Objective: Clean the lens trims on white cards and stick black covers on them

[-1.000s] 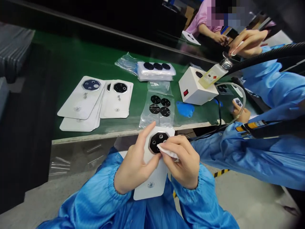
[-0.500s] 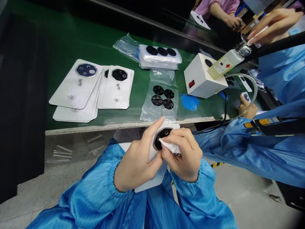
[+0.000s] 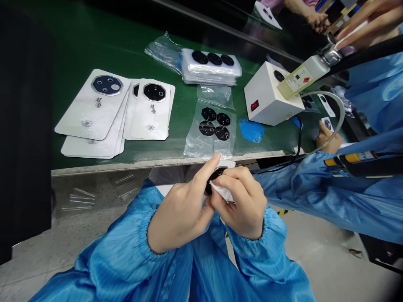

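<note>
My left hand (image 3: 181, 212) is wrapped round a white phone back cover (image 3: 226, 163), now mostly hidden behind both hands; only its top edge and part of the black octagonal camera plate (image 3: 211, 179) show. My right hand (image 3: 241, 203) pinches a small white wipe (image 3: 223, 192) and presses it against that camera plate. Both hands sit in front of my lap, just below the metal edge of the green belt (image 3: 94, 42).
On the belt lie white back covers in two stacks (image 3: 94, 111), (image 3: 151, 111), a clear bag with black octagonal plates (image 3: 212, 126), a bagged pile (image 3: 209, 67), a white switch box (image 3: 269, 98), a blue cloth (image 3: 251, 130). A blue-sleeved co-worker (image 3: 346, 184) sits on the right.
The cover has tilted away and slipped behind my hands, so less of it shows. My right hand keeps rubbing the wipe on the camera plate. The view has shifted slightly.
</note>
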Available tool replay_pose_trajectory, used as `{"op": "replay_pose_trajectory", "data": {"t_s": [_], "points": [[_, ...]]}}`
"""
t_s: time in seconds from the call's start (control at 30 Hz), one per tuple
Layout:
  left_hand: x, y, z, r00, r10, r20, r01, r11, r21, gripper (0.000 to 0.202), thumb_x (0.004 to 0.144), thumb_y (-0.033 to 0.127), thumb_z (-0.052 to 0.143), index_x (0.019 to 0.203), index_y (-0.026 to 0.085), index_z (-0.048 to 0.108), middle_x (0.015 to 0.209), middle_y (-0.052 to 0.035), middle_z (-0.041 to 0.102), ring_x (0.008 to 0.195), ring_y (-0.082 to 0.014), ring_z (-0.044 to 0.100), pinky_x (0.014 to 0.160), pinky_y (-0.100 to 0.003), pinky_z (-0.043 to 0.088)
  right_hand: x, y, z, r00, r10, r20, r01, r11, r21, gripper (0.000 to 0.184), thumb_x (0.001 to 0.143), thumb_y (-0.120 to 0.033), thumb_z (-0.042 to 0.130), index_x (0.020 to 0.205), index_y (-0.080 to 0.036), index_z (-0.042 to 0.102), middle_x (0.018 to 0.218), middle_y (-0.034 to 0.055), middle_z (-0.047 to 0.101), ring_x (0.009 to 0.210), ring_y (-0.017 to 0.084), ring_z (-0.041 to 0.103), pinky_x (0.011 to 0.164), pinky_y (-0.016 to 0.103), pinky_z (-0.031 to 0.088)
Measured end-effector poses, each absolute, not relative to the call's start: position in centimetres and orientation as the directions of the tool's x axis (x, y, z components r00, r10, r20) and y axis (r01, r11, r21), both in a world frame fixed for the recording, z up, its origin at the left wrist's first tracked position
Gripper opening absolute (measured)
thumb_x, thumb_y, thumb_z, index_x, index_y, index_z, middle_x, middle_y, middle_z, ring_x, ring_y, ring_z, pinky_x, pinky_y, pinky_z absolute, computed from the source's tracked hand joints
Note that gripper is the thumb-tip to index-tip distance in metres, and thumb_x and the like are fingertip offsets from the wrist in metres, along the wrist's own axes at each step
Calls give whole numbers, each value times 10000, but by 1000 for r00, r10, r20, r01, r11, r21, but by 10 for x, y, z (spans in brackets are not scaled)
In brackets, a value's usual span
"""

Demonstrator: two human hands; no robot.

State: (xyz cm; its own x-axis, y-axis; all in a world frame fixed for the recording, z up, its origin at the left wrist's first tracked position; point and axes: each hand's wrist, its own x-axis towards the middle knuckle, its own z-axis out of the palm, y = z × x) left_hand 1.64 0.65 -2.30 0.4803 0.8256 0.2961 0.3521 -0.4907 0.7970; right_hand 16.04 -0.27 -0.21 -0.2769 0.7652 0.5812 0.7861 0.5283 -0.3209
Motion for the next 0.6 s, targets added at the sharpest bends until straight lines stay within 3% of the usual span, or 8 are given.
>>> {"op": "replay_pose_trajectory", "data": {"t_s": [0.33,0.5,0.6], "points": [[16,5,-25,496,812,308,346,-510,787,805,798,78,474,1452,256,39,1304,-57,567,788,-188,696,660,-275,559,164,-4,1,-324,808,492,800,512,-313,138,787,-66,521,839,-193,533,748,11,548,709,122,530,586,252,463],[11,3,-16,461,846,268,239,-409,880,773,819,118,523,1444,307,108,1432,-4,430,1082,-203,617,787,-205,564,167,-7,19,-294,776,558,763,542,-352,177,759,-64,562,860,-205,525,750,13,538,671,122,516,572,273,461],[6,1,-10,484,851,203,107,-288,952,763,827,121,524,1433,347,120,1421,2,437,998,-176,653,764,-193,579,167,-11,32,-293,758,583,744,564,-359,182,742,-73,593,854,-204,533,726,11,547,614,113,505,525,273,437]]}}
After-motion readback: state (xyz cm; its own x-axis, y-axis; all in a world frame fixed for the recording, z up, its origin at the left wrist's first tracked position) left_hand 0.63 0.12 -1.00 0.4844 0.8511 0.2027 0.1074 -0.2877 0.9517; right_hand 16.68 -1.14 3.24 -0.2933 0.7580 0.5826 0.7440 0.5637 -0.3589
